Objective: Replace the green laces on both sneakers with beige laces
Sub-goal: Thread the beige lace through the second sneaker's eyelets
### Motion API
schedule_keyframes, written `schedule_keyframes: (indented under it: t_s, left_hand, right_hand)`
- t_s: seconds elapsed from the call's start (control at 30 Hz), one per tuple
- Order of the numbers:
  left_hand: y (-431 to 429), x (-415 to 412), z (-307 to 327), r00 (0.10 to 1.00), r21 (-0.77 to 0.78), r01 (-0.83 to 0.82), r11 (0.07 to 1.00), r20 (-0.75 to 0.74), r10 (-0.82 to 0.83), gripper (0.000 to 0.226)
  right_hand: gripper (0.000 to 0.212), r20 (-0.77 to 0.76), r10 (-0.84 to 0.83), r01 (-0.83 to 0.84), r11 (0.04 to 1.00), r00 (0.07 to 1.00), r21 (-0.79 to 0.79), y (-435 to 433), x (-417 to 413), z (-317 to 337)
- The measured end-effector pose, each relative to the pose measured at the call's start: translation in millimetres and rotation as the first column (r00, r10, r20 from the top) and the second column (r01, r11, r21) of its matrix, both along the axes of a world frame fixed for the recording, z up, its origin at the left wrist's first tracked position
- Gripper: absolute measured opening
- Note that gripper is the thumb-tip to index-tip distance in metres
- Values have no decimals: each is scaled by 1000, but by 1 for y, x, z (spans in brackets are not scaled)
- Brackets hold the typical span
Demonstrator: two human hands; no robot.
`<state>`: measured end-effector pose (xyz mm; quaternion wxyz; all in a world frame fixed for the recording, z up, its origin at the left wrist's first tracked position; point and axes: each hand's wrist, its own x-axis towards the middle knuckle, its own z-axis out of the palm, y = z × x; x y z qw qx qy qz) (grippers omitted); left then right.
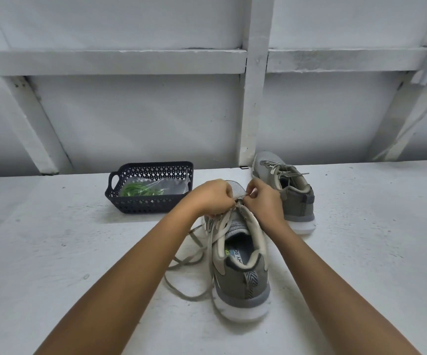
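Note:
A grey-green sneaker [243,275] stands heel toward me in the middle of the white surface. A beige lace [189,262] runs from its lowest eyelets and trails loose to the left of the shoe. My left hand [211,198] and my right hand [263,201] meet over the front eyelets near the toe, each pinching the beige lace there. The fingertips hide the eyelets. A second sneaker [288,190] with a beige lace stands behind on the right. Green laces [140,189] lie in a dark basket [151,204].
The dark perforated basket sits at the back left and also holds a clear plastic bag [171,185]. A white wall with raised beams [252,98] rises right behind the surface [53,252].

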<state>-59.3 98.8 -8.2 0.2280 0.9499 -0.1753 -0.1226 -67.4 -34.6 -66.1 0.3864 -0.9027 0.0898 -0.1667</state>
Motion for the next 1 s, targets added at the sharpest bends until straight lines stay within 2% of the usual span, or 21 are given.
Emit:
schedule_keyframes:
  t_s: [0.3,0.4,0.57,0.67,0.8,1.0]
  left_hand:
    - [2,-4,-7,998,-83,-28,996,51,32,20]
    - [4,-4,-8,998,-110,-35,993,49,41,13]
    - [6,-7,-9,999,-189,-41,981,20,46,17]
    - [13,-12,0,997,-302,-16,953,-75,-7,14]
    - [33,-24,13,970,-466,74,882,-171,-172,15]
    - [40,-38,9,942,-502,119,856,-216,-257,18]
  right_hand:
    - [7,50,-16,16,1000,999,14,1,5,-4]
    - [20,63,13,-14,1000,998,18,0,5,-7]
    - [15,-11,78,-75,980,997,186,-5,-2,-4]
    - [13,-66,106,-84,957,992,278,-6,-7,1]
    - [17,-84,86,-55,948,993,313,-6,-10,1]
    - [18,-97,31,-2,958,995,288,-2,-11,4]
